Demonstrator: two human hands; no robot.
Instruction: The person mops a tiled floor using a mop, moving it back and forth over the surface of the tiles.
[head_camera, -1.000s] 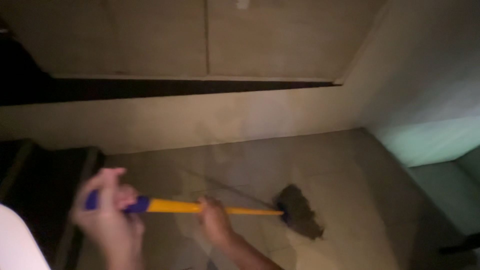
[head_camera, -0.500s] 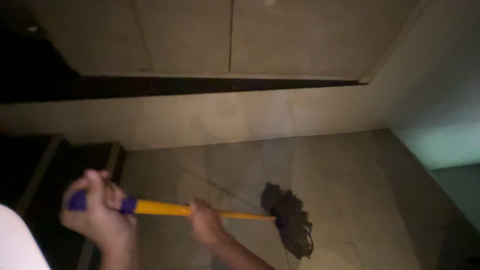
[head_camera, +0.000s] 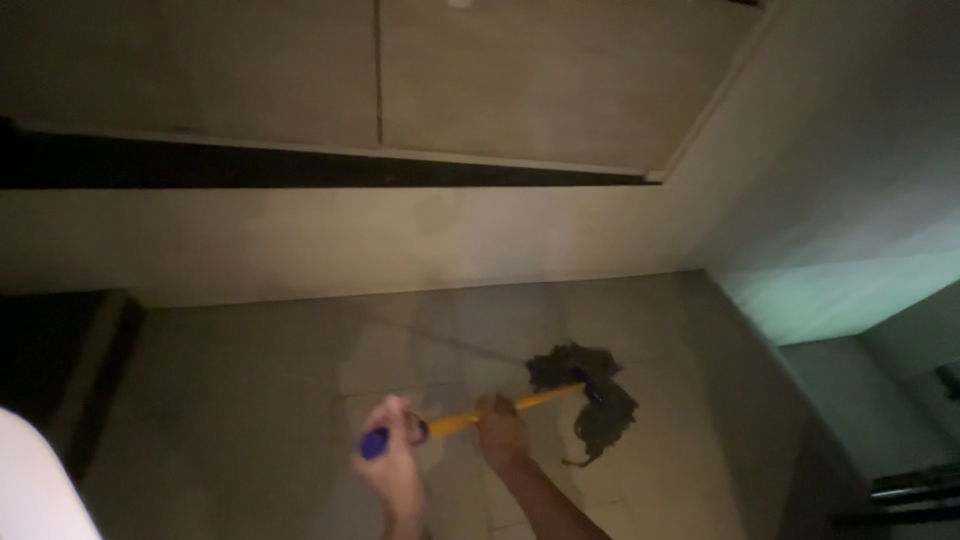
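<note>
Mop head (head_camera: 588, 400) swung further right across the floor (head_camera: 250, 400); left hand (head_camera: 393, 455) and right hand (head_camera: 498, 430) clench the stiff, light handle (head_camera: 470, 418); strands limp.

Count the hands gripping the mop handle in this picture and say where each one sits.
2. The left hand grips the upper end beside the purple grip. The right hand holds the yellow handle lower down, nearer the dark mop head on the tiled floor.

Mop head (head_camera: 585, 395) lies on floor (head_camera: 250, 400) near right wall (head_camera: 850, 180); handle (head_camera: 500, 408) runs left toward near edge.
</note>
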